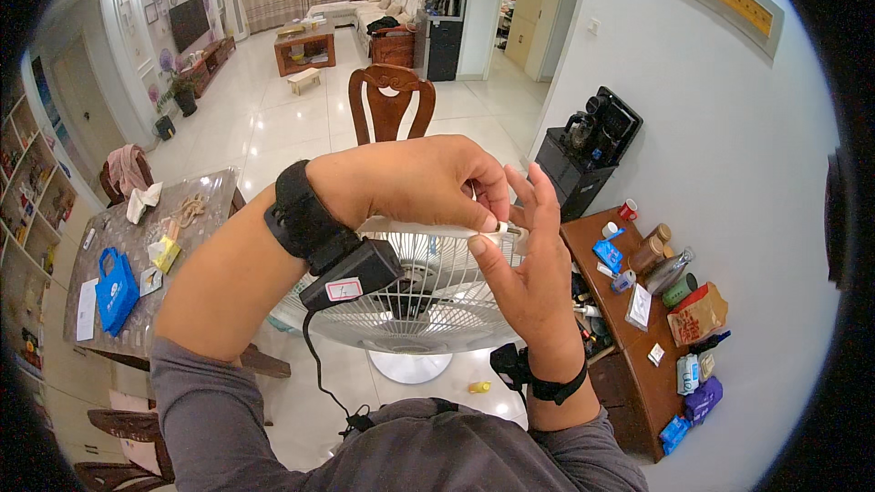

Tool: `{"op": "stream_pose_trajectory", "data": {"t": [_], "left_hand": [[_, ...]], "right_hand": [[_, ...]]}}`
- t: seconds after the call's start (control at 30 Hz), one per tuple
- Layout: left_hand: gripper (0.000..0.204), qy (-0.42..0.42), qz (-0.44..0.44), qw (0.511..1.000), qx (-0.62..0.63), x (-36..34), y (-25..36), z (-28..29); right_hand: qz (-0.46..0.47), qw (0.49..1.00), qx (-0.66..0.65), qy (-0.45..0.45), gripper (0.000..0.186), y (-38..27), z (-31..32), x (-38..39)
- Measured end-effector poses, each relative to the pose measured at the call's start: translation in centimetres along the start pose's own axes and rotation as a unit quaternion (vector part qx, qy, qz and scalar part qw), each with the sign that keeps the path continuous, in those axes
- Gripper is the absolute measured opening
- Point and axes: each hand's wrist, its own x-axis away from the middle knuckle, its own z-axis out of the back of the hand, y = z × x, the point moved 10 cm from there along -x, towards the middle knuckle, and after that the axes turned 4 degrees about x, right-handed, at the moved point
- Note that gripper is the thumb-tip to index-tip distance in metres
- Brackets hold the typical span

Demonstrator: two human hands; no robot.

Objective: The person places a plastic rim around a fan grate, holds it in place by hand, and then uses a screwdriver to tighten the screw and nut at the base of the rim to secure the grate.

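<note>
Left hand (433, 180) pinches a small white piece (502, 228) above the pedestal fan (428, 314); right hand (536, 284), fingers apart; the black wrist box (375, 264) bears a red-bordered label (344, 289) with handwriting

Left hand (439, 180) hovers beside right hand (531, 278) at fan (428, 302).

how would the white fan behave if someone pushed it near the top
The white fan might tip, since its wide cage rises above a round base. That base could also skid, as the floor looks smooth and glossy. The grille would probably flex slightly, being made of thin bars.
</note>
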Motion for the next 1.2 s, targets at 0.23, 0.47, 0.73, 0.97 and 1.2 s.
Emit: {"op": "stream_pose_trajectory", "data": {"t": [0.23, 0.47, 0.73, 0.97, 1.2], "left_hand": [[0.022, -0.034, 0.035, 0.998, 0.04, -0.4, -0.6, -0.2], [0.023, -0.035, 0.03, 0.997, 0.055, -0.3, -0.8, -0.2], [0.024, -0.024, 0.041, 0.997, 0.061, -0.2, -1.4, -0.2], [0.026, 0.002, 0.004, 1.0, 0.027, -0.1, -0.1, -0.1], [0.018, 0.071, 0.003, 0.997, -0.017, 1.0, 0.4, 0.1]], "right_hand": [[-0.001, 1.0, 0.012, -0.008, 0.089, 0.0, 0.0, 0.0], [-0.003, 1.0, 0.013, -0.008, 0.089, 0.0, -0.1, -0.1], [-0.006, 1.0, 0.009, -0.011, 0.088, 0.1, -0.4, 0.0], [-0.018, 1.0, -0.013, -0.006, 0.087, 0.3, 0.1, 0.1], [-0.009, 1.0, -0.002, -0.004, 0.086, -0.1, 0.1, 0.2]]}}
